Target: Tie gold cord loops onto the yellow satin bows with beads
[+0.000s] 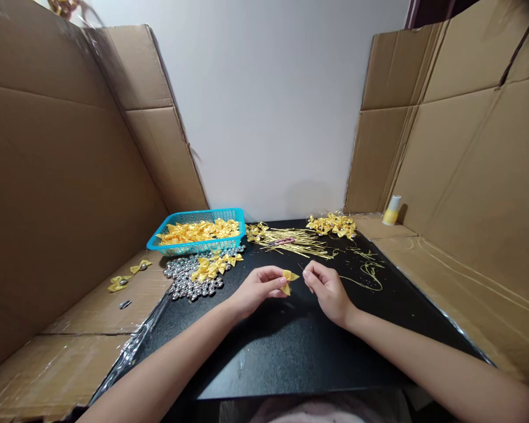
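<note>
bow of yellow ribbon sits above the black worktop, pinched in the left hand's grip between thumb and fingers, while the right hand's grip is closed on something very fine, probably a needle. it seems best to steady the bow near its middle, keep the fingertips out of the point's line, and let the loose thread lie untangled.
</note>
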Available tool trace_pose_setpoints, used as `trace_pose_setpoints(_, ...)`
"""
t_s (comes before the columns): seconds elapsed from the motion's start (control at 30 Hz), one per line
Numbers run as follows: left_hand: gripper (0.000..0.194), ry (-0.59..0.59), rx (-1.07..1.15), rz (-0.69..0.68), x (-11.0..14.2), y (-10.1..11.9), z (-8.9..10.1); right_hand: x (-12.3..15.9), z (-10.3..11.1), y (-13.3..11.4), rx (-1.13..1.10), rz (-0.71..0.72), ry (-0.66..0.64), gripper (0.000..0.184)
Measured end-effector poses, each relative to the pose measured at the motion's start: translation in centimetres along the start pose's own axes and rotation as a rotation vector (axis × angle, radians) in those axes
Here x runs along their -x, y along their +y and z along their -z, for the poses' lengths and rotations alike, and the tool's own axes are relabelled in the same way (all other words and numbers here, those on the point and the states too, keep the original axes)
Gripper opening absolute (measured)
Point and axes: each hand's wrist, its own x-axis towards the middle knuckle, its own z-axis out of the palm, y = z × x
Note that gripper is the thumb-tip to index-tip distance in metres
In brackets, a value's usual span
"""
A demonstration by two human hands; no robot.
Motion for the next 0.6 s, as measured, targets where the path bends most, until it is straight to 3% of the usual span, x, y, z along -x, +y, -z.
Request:
trace_pose_setpoints(0.13, 0.029, 0.054, -0.071, -0.073, 0.0, -0.2, -0.1, 0.4, -0.3, -0.6, 0.011, 0.018, -0.046, 0.038)
trace_pose_setpoints(0.33, 0.016, 0.199, -0.368, -0.412, 0.5, 0.4, -0.1, 0.1, -0.3, 0.2, -0.136, -0.058, -0.011, 0.036)
trace_pose_setpoints(0.6, 0.021, 0.145, -0.280, -0.308, 1.3, -0.3, -0.9, 0.4, -0.1, -0.6, -0.064, -0.019, -0.044, 0.038)
